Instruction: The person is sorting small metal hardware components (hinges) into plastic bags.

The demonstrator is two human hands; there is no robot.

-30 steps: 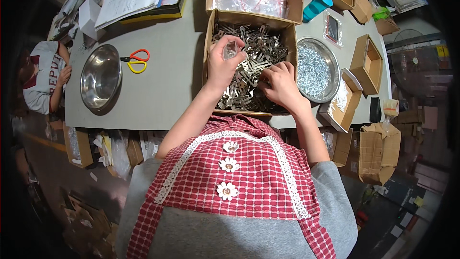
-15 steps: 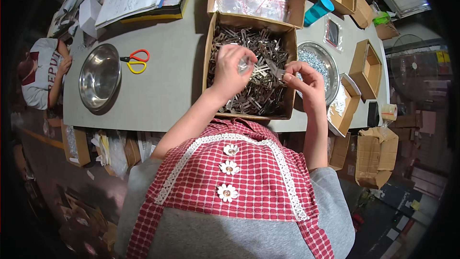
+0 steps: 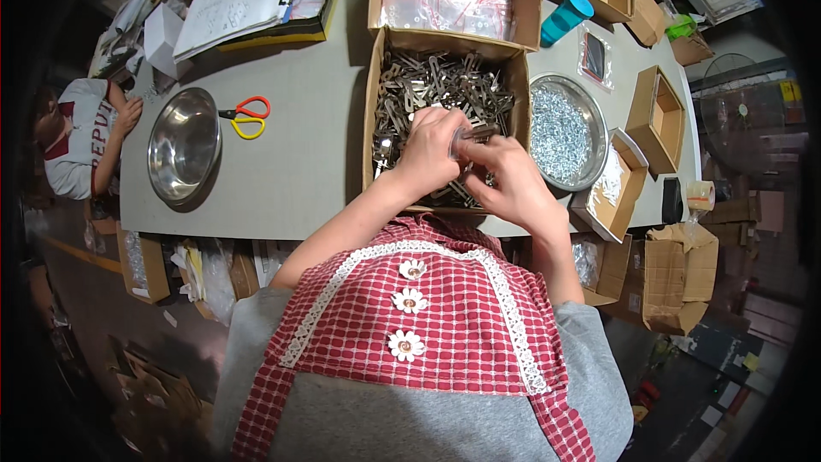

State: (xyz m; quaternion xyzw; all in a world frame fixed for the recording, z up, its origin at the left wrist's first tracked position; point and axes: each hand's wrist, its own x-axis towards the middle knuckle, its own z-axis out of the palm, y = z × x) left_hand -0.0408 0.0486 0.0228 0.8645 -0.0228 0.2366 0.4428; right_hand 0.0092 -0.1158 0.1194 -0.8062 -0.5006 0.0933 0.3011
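- L hand [image 3: 430,150] curled, fingers pinched on metal bracket [image 3: 475,132].
- R hand [image 3: 510,180] pinching same piece, both over cardboard box [image 3: 374,86].
- Bracket's long axis runs left-right.

Empty steel bowl [image 3: 183,146], red-and-yellow scissors [image 3: 246,116], teal cup [image 3: 564,17], bowl of screws [image 3: 561,131], open cardboard boxes [image 3: 656,114]

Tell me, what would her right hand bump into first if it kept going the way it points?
Probably the left hand, already touching the right hand around small metal pieces; depth is uncertain.
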